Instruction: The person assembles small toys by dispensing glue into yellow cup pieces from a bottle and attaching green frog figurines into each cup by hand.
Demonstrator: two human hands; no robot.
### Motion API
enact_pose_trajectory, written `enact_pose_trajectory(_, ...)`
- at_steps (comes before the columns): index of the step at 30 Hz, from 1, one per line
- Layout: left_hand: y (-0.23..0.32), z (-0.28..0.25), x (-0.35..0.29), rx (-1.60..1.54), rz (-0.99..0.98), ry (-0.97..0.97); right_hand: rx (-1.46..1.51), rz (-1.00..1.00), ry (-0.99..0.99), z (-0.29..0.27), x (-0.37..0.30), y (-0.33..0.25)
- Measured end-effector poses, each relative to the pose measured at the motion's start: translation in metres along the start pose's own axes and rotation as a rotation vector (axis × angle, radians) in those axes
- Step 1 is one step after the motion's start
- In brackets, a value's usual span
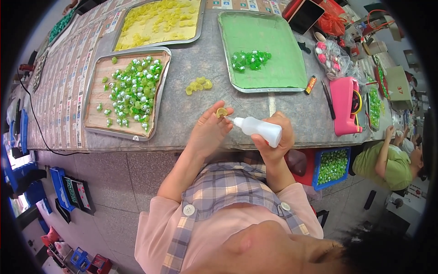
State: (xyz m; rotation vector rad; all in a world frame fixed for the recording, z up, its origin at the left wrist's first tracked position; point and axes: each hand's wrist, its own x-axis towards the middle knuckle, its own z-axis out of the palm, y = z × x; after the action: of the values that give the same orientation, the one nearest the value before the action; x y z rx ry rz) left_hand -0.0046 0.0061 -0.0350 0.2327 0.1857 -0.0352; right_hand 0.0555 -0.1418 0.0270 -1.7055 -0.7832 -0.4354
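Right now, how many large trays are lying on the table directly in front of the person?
3: the yellow tray at the top edge, the brown-lined tray left of the left hand, the green tray beyond the right hand. Farther away, some may be hidden.

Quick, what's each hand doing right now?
Left hand: pinching a small yellow piece in its fingertips.
Right hand: closed around a white squeeze bottle, its nozzle toward that piece.
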Motion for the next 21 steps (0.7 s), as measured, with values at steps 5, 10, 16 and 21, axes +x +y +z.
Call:
enact_pose_trajectory(5,0.0,0.001,-0.001,0.007,0.004,0.014,-0.043,-0.025,-0.043,0.004,0.003,-0.002)
enact_pose_trajectory(10,0.0,0.005,-0.001,0.017,0.014,0.03,-0.007,-0.002,0.009,0.001,0.0,0.004)
enact_pose_trajectory(16,0.0,0.011,-0.001,0.042,0.023,0.106,-0.019,0.0,0.023,0.002,0.0,0.004)
enact_pose_trajectory(21,-0.001,0.011,0.0,0.061,0.023,0.103,-0.009,0.004,-0.002,0.003,0.002,0.002)
